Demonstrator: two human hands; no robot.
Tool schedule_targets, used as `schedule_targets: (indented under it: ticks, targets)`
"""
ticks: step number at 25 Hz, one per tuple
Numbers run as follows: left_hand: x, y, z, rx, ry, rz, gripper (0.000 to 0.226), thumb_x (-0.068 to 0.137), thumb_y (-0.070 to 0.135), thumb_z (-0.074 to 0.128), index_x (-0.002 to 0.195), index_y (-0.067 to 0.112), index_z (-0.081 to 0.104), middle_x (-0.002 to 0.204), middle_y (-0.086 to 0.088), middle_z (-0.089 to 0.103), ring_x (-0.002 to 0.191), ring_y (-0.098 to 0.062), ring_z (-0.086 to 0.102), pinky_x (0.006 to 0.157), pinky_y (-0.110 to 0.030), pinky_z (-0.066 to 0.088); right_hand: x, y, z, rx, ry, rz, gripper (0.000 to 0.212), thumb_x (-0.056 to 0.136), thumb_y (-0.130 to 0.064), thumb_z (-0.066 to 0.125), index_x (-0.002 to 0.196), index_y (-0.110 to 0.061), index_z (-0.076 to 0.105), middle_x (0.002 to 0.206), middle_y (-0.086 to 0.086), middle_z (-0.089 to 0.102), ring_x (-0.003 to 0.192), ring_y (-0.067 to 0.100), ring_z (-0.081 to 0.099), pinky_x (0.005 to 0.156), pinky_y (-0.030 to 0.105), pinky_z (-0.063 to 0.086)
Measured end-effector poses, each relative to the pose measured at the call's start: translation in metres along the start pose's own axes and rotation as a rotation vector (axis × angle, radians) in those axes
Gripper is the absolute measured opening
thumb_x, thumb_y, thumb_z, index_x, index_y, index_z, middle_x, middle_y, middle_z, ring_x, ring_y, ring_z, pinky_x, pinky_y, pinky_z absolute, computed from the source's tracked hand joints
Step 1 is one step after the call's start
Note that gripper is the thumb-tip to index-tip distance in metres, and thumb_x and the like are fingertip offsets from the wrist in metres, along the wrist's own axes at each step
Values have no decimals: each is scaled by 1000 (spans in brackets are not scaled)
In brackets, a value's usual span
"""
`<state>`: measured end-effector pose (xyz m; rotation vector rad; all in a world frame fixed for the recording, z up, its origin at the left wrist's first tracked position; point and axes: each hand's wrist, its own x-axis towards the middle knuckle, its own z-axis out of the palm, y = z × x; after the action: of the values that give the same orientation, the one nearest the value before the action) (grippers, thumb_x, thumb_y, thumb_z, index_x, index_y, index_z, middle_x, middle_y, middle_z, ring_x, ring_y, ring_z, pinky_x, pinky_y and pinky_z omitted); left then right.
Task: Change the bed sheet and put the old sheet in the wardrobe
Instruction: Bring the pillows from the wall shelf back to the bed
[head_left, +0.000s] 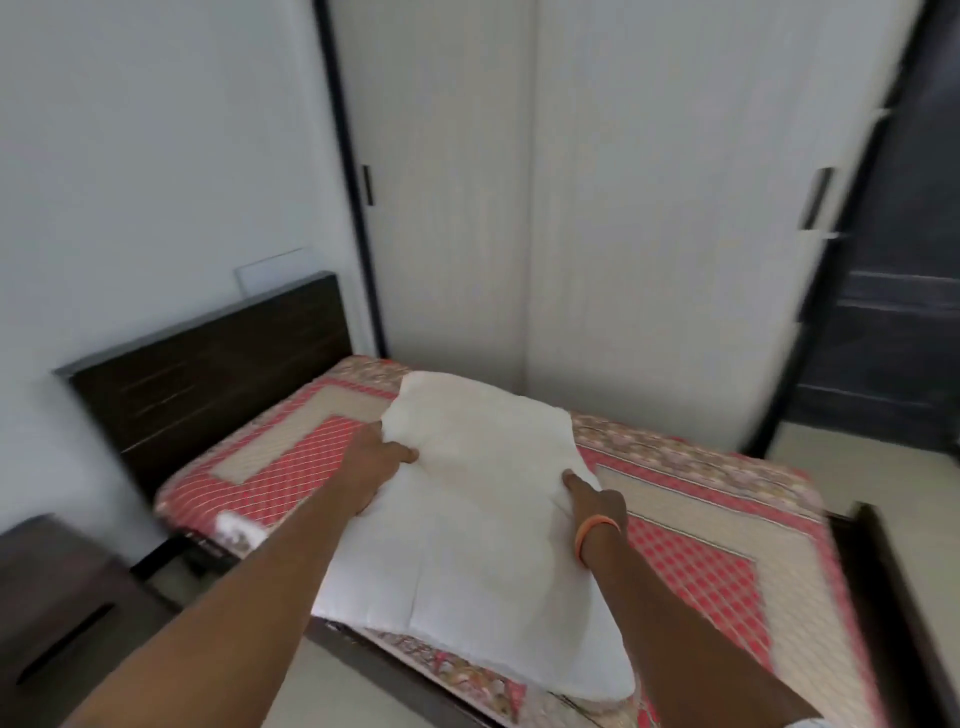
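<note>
A white pillow is held over the near side of the bed. My left hand grips its left edge, thumb on top. At the pillow's right edge my right hand grips it too, an orange band on the wrist. The bed carries a red, beige and floral patterned sheet spread flat over the mattress. Behind the bed stands the white wardrobe with its sliding doors closed and dark vertical handles.
A dark wooden headboard stands at the left against the pale wall. A dark bedside cabinet sits at the lower left. A dark door or panel lies right of the wardrobe. Light floor shows beside the bed.
</note>
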<state>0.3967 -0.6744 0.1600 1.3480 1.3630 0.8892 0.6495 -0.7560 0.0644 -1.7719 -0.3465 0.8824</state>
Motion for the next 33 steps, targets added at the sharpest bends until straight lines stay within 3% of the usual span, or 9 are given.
schedule_targets:
  ticks: [2, 4, 7, 11, 15, 19, 23, 27, 33]
  targets:
    - [49, -12, -47, 48, 89, -22, 53, 71, 5, 79, 120, 6, 59, 113, -11, 66, 105, -33, 63, 91, -41, 52, 31, -14, 81, -28, -84, 16, 78, 77, -45, 76, 131, 6, 51, 129, 25, 58, 116, 40, 57, 96, 42, 46]
    - [88, -16, -85, 102, 127, -45, 39, 75, -4, 73, 111, 9, 64, 108, -11, 69, 104, -34, 65, 92, -42, 53, 54, -27, 148, -53, -183, 42, 70, 82, -35, 74, 135, 3, 48, 133, 23, 56, 120, 37, 56, 99, 40, 45]
    - [154, -5, -143, 260, 218, -25, 35, 79, 1, 69, 110, 17, 65, 104, -1, 67, 100, -23, 63, 90, -37, 52, 88, -50, 262, -193, -395, 63, 51, 93, -26, 62, 132, 4, 51, 131, 22, 56, 118, 34, 56, 73, 30, 47]
    - [243, -9, -220, 571, 295, -18, 44, 87, 16, 68, 129, 13, 55, 122, -4, 49, 113, -22, 49, 96, -35, 41, 105, -62, 388, -333, -599, 119, 29, 99, -27, 51, 118, -5, 54, 100, 11, 55, 79, 22, 54, 65, 28, 42]
    - [350, -23, -298, 774, 284, 37, 41, 86, 20, 68, 125, 18, 58, 115, -7, 51, 112, -27, 52, 100, -43, 44, 130, -60, 520, -324, -569, 190, 50, 94, -33, 62, 117, 11, 54, 90, 16, 57, 70, 29, 55, 72, 44, 53]
    - [474, -42, -377, 874, 216, 53, 43, 87, 24, 67, 128, 20, 55, 111, -3, 51, 105, -24, 53, 96, -45, 48, 149, -69, 651, -209, -511, 290, 37, 94, -24, 62, 107, 9, 51, 82, 17, 58, 67, 30, 54, 60, 41, 49]
    - [591, -49, -439, 954, 153, 85, 48, 87, 25, 67, 133, 22, 53, 112, -3, 50, 104, -22, 53, 93, -43, 49, 181, -69, 770, -140, -503, 350, 51, 92, -30, 64, 121, 8, 49, 105, 23, 61, 86, 39, 62, 70, 51, 56]
    - [712, -85, -473, 1003, 95, 91, 56, 87, 29, 68, 139, 25, 48, 113, -3, 49, 103, -22, 51, 89, -38, 48, 246, -54, 880, -136, -408, 404, 43, 94, -29, 63, 119, 2, 48, 108, 22, 59, 83, 38, 62, 62, 48, 56]
    - [885, -173, -493, 1115, 79, 79, 63, 90, 34, 65, 146, 24, 38, 116, -5, 50, 103, -22, 49, 88, -39, 50, 366, 13, 1029, -170, -384, 374, 65, 83, -44, 68, 121, 6, 54, 117, 21, 63, 101, 40, 63, 91, 54, 53]
